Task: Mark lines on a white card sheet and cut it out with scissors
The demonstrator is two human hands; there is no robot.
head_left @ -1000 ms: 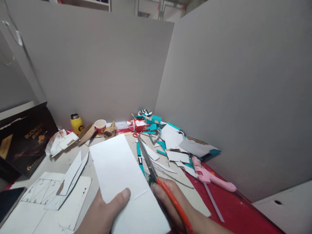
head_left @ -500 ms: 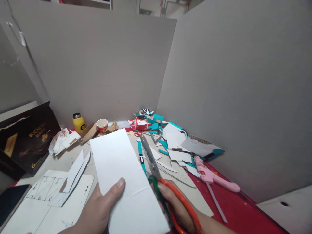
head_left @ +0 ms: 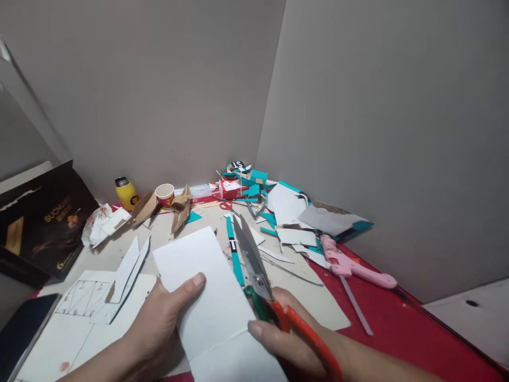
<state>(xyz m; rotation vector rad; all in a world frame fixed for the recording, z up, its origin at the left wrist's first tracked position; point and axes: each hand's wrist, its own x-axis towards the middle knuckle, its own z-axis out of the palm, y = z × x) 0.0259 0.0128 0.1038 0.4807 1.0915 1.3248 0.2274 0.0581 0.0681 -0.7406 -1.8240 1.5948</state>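
Note:
A white piece of cardboard (head_left: pixel 210 286) with a crease across its lower part is gripped along its left edge by my left hand (head_left: pixel 159 318), thumb on top. My right hand (head_left: pixel 294 339) is wrapped round a pair of scissors (head_left: pixel 254 260) with orange and green handles. Their blades point away from me and look closed or nearly so, just right of the cardboard. The thumb of my right hand rests at the cardboard's right edge. Beyond the blades lies a teal strip (head_left: pixel 234 252) on the work surface.
Cardboard scraps (head_left: pixel 296 236) and a pink glue gun (head_left: pixel 353 265) lie to the right. Toward the back are a yellow bottle (head_left: pixel 126 195), a paper cup (head_left: pixel 164 196) and brown cardboard (head_left: pixel 182 209). A dark box (head_left: pixel 43 228), a phone (head_left: pixel 27 329) and a drawn-on sheet (head_left: pixel 99 339) occupy the left.
The view has tilted down a little. The cardboard sits lower in view, uncovering brown cardboard behind it. My right thumb has moved from the scissor handle to the cardboard's edge.

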